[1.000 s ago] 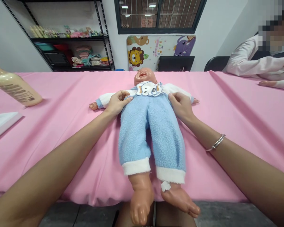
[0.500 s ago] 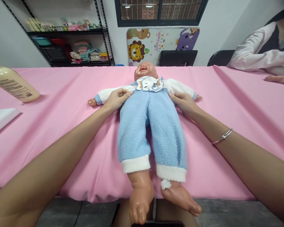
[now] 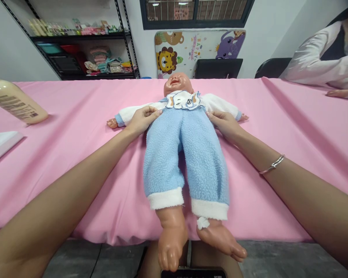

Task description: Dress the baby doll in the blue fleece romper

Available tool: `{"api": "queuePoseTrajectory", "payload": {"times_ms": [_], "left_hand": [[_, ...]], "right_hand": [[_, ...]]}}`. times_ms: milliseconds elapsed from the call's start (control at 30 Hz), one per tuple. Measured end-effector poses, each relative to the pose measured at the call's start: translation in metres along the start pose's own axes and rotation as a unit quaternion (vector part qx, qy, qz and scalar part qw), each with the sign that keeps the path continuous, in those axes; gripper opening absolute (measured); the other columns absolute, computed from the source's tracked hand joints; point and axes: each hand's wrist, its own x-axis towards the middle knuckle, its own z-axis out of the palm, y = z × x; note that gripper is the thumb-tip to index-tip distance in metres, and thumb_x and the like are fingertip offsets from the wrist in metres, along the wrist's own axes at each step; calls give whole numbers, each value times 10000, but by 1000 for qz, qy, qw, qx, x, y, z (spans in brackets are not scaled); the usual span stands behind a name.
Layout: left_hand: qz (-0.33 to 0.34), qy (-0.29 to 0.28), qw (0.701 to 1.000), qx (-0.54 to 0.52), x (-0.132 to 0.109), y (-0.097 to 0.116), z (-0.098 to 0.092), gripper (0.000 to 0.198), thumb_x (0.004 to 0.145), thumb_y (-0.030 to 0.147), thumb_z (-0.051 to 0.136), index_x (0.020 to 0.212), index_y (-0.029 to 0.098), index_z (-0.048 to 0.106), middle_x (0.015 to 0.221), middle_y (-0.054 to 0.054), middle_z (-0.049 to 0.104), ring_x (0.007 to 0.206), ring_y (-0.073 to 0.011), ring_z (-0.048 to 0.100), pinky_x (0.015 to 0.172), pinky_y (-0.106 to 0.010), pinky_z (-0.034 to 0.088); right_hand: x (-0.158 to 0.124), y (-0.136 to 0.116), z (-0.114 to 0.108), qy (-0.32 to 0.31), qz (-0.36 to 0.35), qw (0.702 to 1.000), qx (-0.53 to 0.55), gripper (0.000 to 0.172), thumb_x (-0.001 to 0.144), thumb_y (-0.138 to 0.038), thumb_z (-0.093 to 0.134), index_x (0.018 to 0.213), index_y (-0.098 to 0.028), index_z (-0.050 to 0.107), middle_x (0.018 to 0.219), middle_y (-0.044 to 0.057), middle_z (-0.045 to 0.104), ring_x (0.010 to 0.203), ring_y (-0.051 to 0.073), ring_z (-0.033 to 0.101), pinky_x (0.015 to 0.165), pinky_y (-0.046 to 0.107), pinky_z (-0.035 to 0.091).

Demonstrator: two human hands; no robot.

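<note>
A baby doll (image 3: 185, 154) lies on its back on the pink-covered table, head away from me and feet at the near edge. It wears blue fleece trousers (image 3: 162, 170) with white cuffs, and a white top with a bib (image 3: 182, 100). My left hand (image 3: 145, 120) grips the trousers' waist on the doll's right side. My right hand (image 3: 224, 125) grips the waist on the opposite side, just below the white sleeve. The doll's bare feet overhang the table edge, and a small white tuft clings to one ankle.
A cream lotion bottle (image 3: 16, 102) lies at the left, with a flat white box (image 3: 1, 144) near it. A seated person's sleeve and hand (image 3: 338, 93) rest at the far right. A phone (image 3: 193, 273) shows at the bottom edge. Shelves stand behind.
The whole scene sits a little higher in the picture, so my head has tipped down. My right hand has slid slightly toward the doll's waist, and both hands still hold the trousers.
</note>
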Motion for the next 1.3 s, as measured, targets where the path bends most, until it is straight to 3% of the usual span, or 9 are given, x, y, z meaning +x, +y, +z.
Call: {"api": "queuePoseTrajectory", "payload": {"times_ms": [200, 300, 367, 533, 700, 967, 1133, 1300], "left_hand": [[14, 20, 999, 21, 1, 2, 0, 147, 841, 248, 679, 757, 157, 600, 708, 7, 555, 613, -102, 447, 592, -231, 363], [95, 96, 990, 48, 1, 5, 3, 142, 788, 214, 733, 773, 160, 603, 678, 22, 531, 598, -97, 417, 580, -238, 340], [145, 122, 981, 42, 1, 6, 5, 154, 774, 204, 744, 792, 163, 597, 707, 22, 542, 618, -97, 427, 594, -240, 348], [161, 81, 983, 28, 4, -1, 9, 162, 789, 154, 705, 791, 170, 544, 727, 28, 516, 648, -99, 438, 617, -239, 350], [115, 68, 990, 42, 5, -6, 7, 175, 822, 157, 667, 764, 174, 503, 672, 45, 445, 603, -100, 373, 592, -251, 306], [132, 65, 987, 67, 1, -1, 7, 144, 832, 202, 654, 770, 177, 526, 661, 41, 444, 607, -110, 391, 616, -264, 337], [159, 88, 980, 78, 3, -6, 7, 165, 823, 200, 657, 799, 192, 494, 685, 38, 447, 636, -115, 405, 625, -262, 344], [145, 69, 985, 58, 5, -8, 7, 171, 824, 209, 661, 790, 187, 495, 692, 29, 475, 634, -115, 418, 599, -259, 328]], "right_hand": [[3, 0, 1, 18, 18, 998, 49, 500, 685, -581, 827, 631, -168, 552, 620, -12, 409, 567, 97, 335, 520, 268, 241], [3, -4, 3, 62, 17, 992, 111, 515, 541, -546, 914, 722, -181, 600, 673, -9, 486, 599, 102, 412, 528, 245, 309], [2, -7, 4, 56, -6, 990, 127, 545, 498, -564, 923, 740, -188, 612, 705, -3, 514, 625, 107, 434, 539, 245, 333], [-3, -14, 5, -32, -35, 996, 80, 593, 513, -680, 866, 680, -170, 615, 688, 0, 499, 645, 106, 430, 567, 257, 322], [-4, -14, 5, -34, -4, 996, 88, 606, 459, -665, 891, 693, -170, 632, 710, -1, 524, 665, 110, 452, 573, 255, 317], [0, -6, 2, -16, -25, 996, 84, 497, 557, -542, 906, 637, -167, 589, 639, -10, 485, 595, 94, 407, 532, 250, 290], [6, -5, -6, 61, -79, 993, 62, 375, 712, -499, 821, 698, -182, 620, 647, -6, 495, 574, 103, 400, 529, 274, 320], [6, -10, -4, 106, -103, 987, 55, 407, 736, -577, 770, 763, -212, 593, 659, -5, 436, 581, 118, 380, 534, 284, 324]]}}
